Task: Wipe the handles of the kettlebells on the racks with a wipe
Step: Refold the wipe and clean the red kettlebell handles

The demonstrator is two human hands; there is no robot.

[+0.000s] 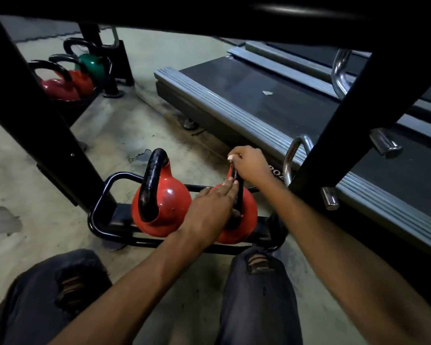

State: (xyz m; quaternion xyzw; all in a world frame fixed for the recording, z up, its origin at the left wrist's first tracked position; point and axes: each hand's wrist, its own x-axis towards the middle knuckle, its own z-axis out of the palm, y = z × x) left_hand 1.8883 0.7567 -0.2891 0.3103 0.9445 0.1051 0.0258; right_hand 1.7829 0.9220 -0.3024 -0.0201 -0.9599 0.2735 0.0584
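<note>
Head view, looking down under a black rack frame (42, 115). Landmark: the right-hand red kettlebell (248, 215) on the low black rack (102, 215) at floor level.

The left hand (209, 210) reaches forward with the forearm extended and lies flat against this kettlebell's body, fingers (228, 189) stretched out and touching its black handle (239, 192); the hand braces the bell and is not clenched around anything visible. The right hand (249, 163) is above the kettlebell, wrist bent downward, fingers curled closed at the top of the handle. A small white piece, apparently the wipe (230, 157), shows at its fingertips, pinched against the handle's upper end.

Just beside the landmark, to its left and touching or nearly touching it, stands a second red kettlebell (167, 210) with a tall black handle (151, 185), upright and untouched. Well beyond and to the left of the landmark, a second rack holds two red kettlebells (57, 87) and a green kettlebell (93, 66). To the right of the landmark a slanted black upright (353, 125) carries chrome pegs (386, 143) and a chrome loop (294, 158), close to the right forearm. Behind them lies a treadmill deck (271, 95) with a small pale scrap on its belt. Nearer the camera than the landmark are the person's knees in dark ripped jeans (256, 282), over a worn pale floor (35, 190).
</note>
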